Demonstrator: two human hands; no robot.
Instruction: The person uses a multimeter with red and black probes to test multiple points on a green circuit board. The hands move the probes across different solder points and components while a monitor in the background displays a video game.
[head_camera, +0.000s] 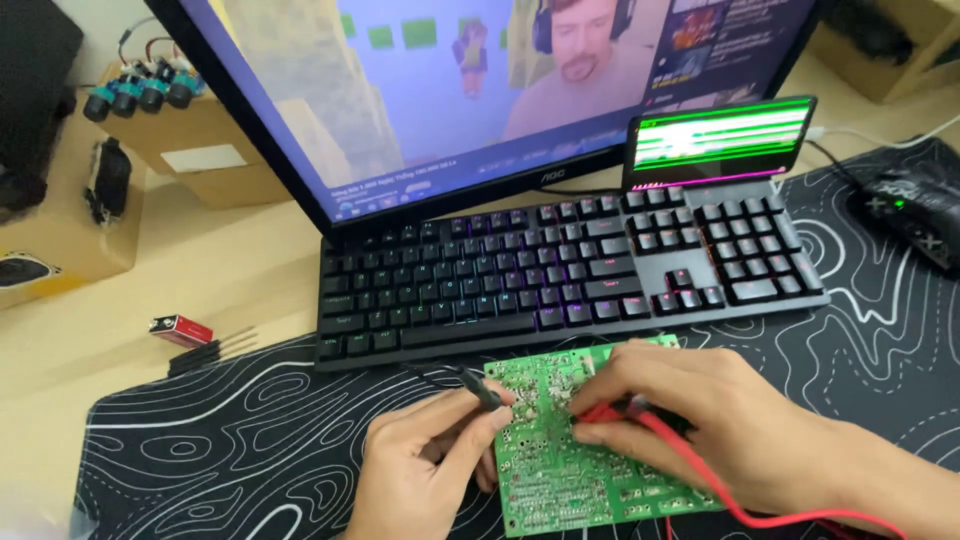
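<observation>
Near the front edge of the desk mat (250, 440), a green circuit board (560, 470) is lying flat, solder side up, just in front of the black keyboard (560, 270). The left hand (420, 470) is closed around a black probe (478, 385), pinched between thumb and fingers, and its tip is laid on the left part of the board. The right hand (700, 410) is closed in the same way on a red probe (610, 412), whose tip is hidden under the fingers; its red lead (720, 500) is carried over the board and is cut off at the bottom edge. At the back left corner of the desk, a cardboard box (200, 140) is seen, and on top of it small blue and black parts (140, 90) are gathered; what is inside cannot be told. A second box (60, 250) at the left edge is partly cut off. A small battery (180, 330) and some thin black rods (210, 350) are placed just beside the mat's left corner. Behind the keyboard a monitor (480, 80) is cut off at the top, and a phone (720, 140) with a striped screen is propped beside it. A dark device (910, 210) at the right edge is hard to make out.
</observation>
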